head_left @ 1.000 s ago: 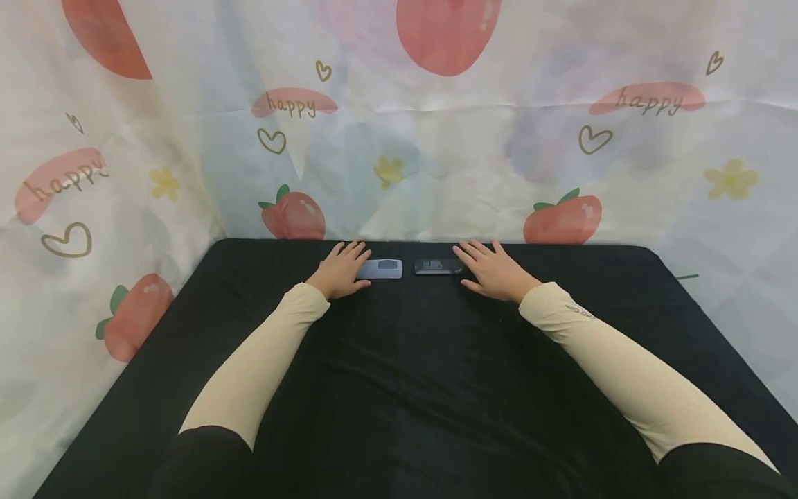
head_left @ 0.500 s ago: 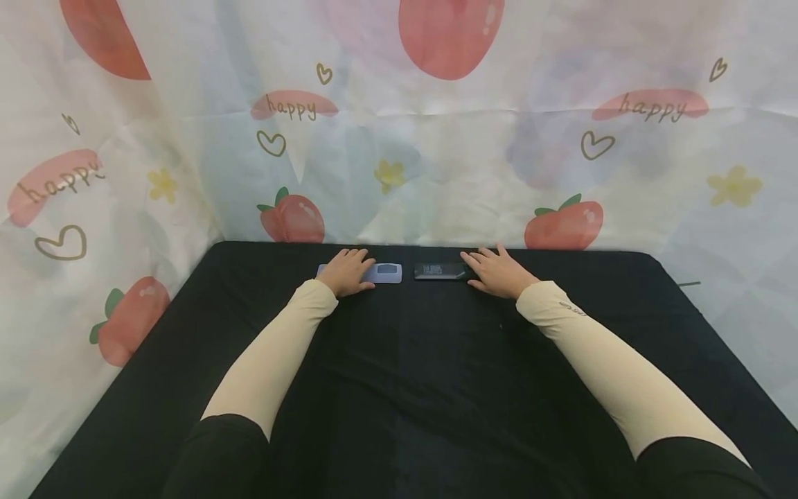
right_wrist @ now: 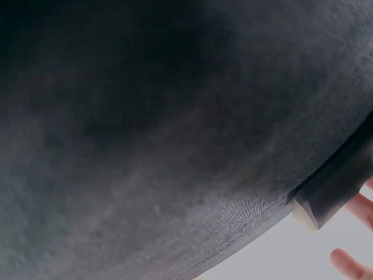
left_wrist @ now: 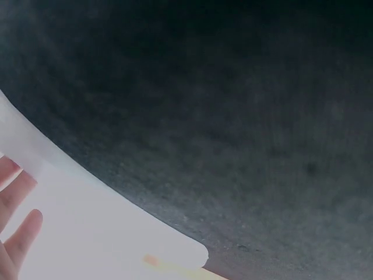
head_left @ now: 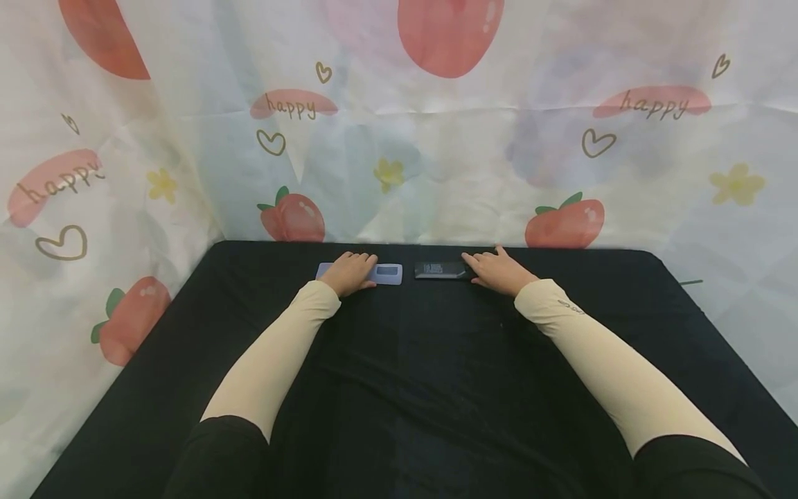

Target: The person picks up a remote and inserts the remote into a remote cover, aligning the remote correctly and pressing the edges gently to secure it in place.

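In the head view my left hand [head_left: 349,272] lies across a pale violet remote control [head_left: 389,274] with a grey window. Its fingers bend over the far edge and the thumb sits at the near edge. Seen from the left wrist, the fingertips [left_wrist: 23,181] meet the pale remote. To the right, a flat black bar [head_left: 439,270] with pale print lies in line with it. My right hand [head_left: 501,272] covers that bar's right end, fingers bent at the far side, thumb near the front edge. Part of the black bar [right_wrist: 338,181] shows in the right wrist view.
A black cloth [head_left: 399,388] covers the table, and both things lie near its back edge. Behind and to the left hangs a pale curtain [head_left: 449,166] printed with fruit and hearts. A narrow gap separates the remote from the bar.
Both hands have come down onto the two things, and their spread fingers have curled in. The left hand has slid slightly right. The remote and the bar stay in place.
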A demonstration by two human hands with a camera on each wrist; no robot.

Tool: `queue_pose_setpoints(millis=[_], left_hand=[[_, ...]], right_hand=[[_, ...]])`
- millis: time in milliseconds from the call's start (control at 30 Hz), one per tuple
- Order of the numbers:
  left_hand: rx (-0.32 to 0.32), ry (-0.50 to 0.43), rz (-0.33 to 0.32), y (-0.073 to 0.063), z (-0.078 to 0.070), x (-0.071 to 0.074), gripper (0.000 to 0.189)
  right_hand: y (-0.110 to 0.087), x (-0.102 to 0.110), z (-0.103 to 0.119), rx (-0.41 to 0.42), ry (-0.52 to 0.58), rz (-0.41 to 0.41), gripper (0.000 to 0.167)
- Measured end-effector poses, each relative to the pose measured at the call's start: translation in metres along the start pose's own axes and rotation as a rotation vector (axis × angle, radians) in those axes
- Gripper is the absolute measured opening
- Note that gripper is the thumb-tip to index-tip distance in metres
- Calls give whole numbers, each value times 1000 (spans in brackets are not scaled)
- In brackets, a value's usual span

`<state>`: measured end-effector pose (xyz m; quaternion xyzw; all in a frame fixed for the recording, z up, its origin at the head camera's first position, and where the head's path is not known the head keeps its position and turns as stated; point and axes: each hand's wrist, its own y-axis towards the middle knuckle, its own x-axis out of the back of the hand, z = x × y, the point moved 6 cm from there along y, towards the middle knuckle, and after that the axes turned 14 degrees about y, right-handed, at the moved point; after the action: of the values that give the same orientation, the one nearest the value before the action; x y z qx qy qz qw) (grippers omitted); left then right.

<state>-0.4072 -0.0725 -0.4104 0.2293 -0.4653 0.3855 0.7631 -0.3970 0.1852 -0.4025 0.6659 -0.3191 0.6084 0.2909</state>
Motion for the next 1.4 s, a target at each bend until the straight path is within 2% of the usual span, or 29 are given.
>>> queue_pose_setpoints(millis=[100, 233, 433, 533, 700, 900, 1000, 1133, 1400], left_hand=[[-7, 28, -1, -1, -1, -1, 46], [-13, 74, -39, -3, -2, 1, 46], [-9, 134, -176, -6, -3, 9, 45], [-8, 149, -241, -8, -3, 12, 44], [-1, 174, -300, -13, -4, 19, 45], [4, 164, -367, -22, -7, 37, 48], [-3, 148, -371, -26, -11, 46, 50], [-22, 143, -315, -31, -18, 49, 51], [-56, 141, -210, -37, -32, 45, 54]], right_hand=[[0, 1, 1, 10, -17, -31, 60], [0, 6, 4, 46, -53, -129, 60], [-5, 17, 6, 126, -53, -309, 49], [-10, 23, 6, 152, -68, -390, 51], [-20, 30, 2, 150, -57, -481, 54], [-37, 48, 5, 195, -38, -594, 56], [-46, 56, 10, 222, -33, -649, 57], [-56, 64, 19, 250, -20, -701, 60], [-60, 66, 49, 341, 24, -712, 58]])
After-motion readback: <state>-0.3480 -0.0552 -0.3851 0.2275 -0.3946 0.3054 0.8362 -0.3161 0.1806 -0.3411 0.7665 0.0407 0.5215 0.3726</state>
